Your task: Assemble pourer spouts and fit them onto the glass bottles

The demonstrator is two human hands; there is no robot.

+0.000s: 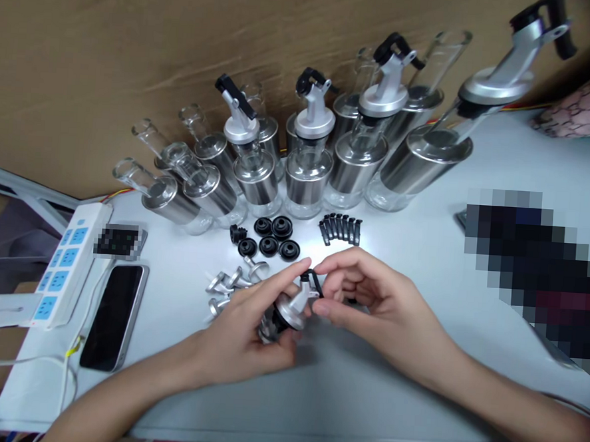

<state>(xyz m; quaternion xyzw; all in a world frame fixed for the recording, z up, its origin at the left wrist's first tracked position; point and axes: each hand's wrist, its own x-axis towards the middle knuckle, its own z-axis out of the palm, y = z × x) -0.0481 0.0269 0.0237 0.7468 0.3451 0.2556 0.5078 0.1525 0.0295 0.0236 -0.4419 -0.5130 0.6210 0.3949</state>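
Observation:
My left hand (248, 331) is wrapped around a silver pourer spout (294, 307) with a black collar under its disc. The spout is tilted, and part of it is hidden by my fingers. At its tip, my right hand (370, 292) has thumb and forefinger around a small black flip lever (317, 284). Beyond my left hand lie several loose silver spout bodies (236, 279). Black ribbed stoppers (268, 246) sit in a cluster farther back. A row of small black levers (342, 228) lies to the right of them.
Steel-sleeved glass bottles (308, 175) stand along the cardboard at the back, some fitted with silver pourers (315, 119). On the left are a power strip (65, 267), a phone (114, 316) and a white cable (87, 302). A pixelated area covers the right side.

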